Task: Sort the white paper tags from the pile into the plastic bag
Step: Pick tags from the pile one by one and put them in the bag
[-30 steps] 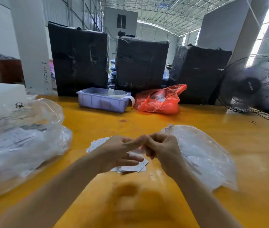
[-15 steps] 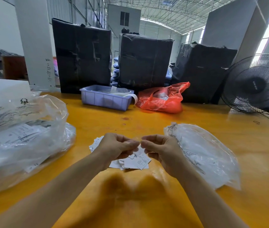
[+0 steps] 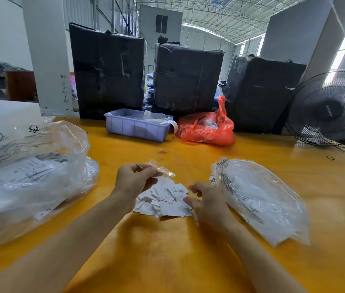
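Observation:
A pile of small white paper tags (image 3: 164,200) lies on the yellow table (image 3: 167,250) between my hands. My left hand (image 3: 133,179) hovers above the pile's left side and pinches a small clear plastic bag (image 3: 161,169) that sticks out to the right. My right hand (image 3: 206,203) is at the pile's right edge, fingers curled down onto the tags; whether it holds one I cannot tell. A larger clear plastic bag (image 3: 260,199) with tags inside lies just right of my right hand.
A big clear bag of printed papers (image 3: 30,176) fills the table's left side. At the back stand a blue plastic bin (image 3: 136,126), a red plastic bag (image 3: 207,125), three black wrapped bales (image 3: 108,70) and a black fan (image 3: 330,109).
My hands, joined over the pile before, have come apart. The left one lifted up and left with the small clear bag; the right one dropped to the pile's right edge.

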{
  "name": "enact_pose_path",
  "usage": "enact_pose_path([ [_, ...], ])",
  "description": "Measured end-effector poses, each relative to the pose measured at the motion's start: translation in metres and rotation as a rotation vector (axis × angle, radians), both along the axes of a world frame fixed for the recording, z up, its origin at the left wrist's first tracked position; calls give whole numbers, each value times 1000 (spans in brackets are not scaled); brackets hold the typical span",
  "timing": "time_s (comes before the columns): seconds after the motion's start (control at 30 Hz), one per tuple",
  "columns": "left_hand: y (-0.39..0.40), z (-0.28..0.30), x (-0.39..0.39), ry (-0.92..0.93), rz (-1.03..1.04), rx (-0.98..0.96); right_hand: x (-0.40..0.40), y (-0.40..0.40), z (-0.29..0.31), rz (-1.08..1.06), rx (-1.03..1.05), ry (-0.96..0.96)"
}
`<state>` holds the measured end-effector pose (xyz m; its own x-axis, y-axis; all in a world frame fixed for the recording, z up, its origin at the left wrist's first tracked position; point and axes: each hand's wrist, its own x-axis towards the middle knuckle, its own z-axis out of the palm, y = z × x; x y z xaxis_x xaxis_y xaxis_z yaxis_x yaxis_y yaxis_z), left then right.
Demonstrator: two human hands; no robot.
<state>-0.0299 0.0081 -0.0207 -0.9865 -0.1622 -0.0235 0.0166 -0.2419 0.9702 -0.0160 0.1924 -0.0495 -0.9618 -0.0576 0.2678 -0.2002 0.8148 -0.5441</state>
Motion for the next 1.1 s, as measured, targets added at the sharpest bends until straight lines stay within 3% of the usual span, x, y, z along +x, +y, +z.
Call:
enact_pose_path([
  [0.1,-2,-4,-1,35,50,-138,-4,-1,-1,0,66,-109],
  [0.23,-2,-7,-2,55,53,-221,-4,-4,-1,50,-69,-158],
  [0.4,-1,-9,-2,32,6,-222,1,1,9,163,-104,-233],
  [0.53,0,-11,1,18,-68,-241,1,5,16,312,66,-275],
  [0.67,2,-11,5,21,-174,-185,-1,3,17,284,69,-305],
  [0.83,3,-11,7,54,-186,-221,-2,4,15,200,120,-116],
  [0.97,4,-11,7,48,-194,-175,-1,4,11,149,-8,-60],
  [1.1,7,-6,9,37,-224,-137,-3,7,11,140,49,8],
])
